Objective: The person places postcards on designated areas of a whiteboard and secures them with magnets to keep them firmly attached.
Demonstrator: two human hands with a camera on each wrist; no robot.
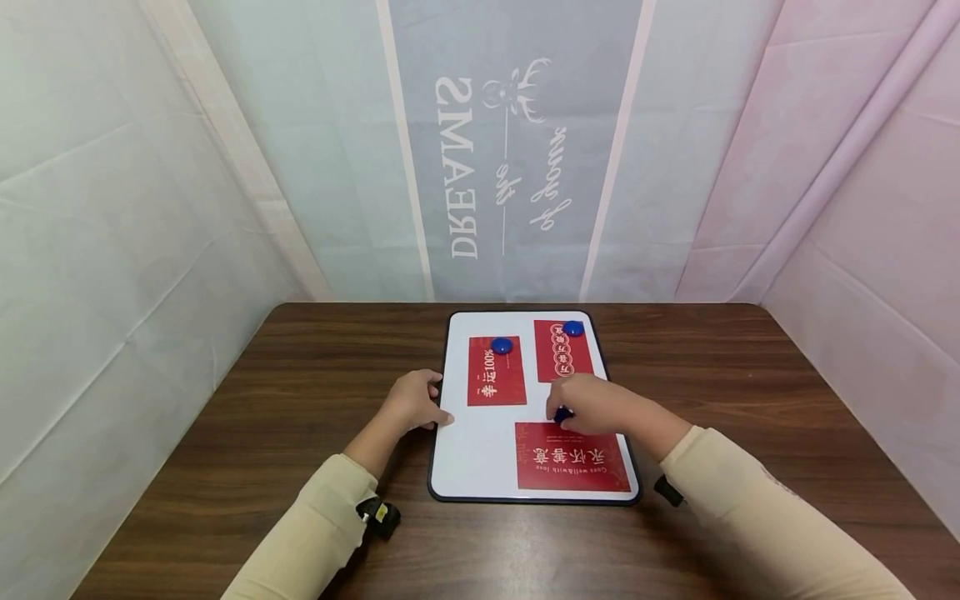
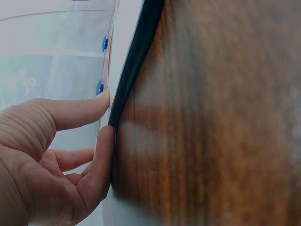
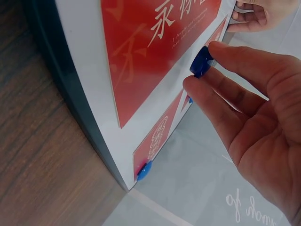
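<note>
A whiteboard (image 1: 476, 462) with a dark frame lies flat on the table, bearing three red cards. My left hand (image 1: 412, 402) holds its left edge, thumb on the white face and fingers against the frame (image 2: 124, 87). Between thumb and fingertips, my right hand (image 1: 596, 404) pinches a round blue magnet (image 3: 201, 62). The magnet is tilted over the top edge of the near red card (image 1: 573, 471), which carries white characters. Other blue magnets sit on the left card (image 1: 495, 387) and on the far right card (image 1: 551, 362).
The dark wood table (image 1: 300, 417) extends around the board on both sides. Fabric walls (image 1: 517, 275) with printed lettering stand behind and at the sides. Each wrist wears a small black camera, one (image 1: 381, 517) visible below the left sleeve.
</note>
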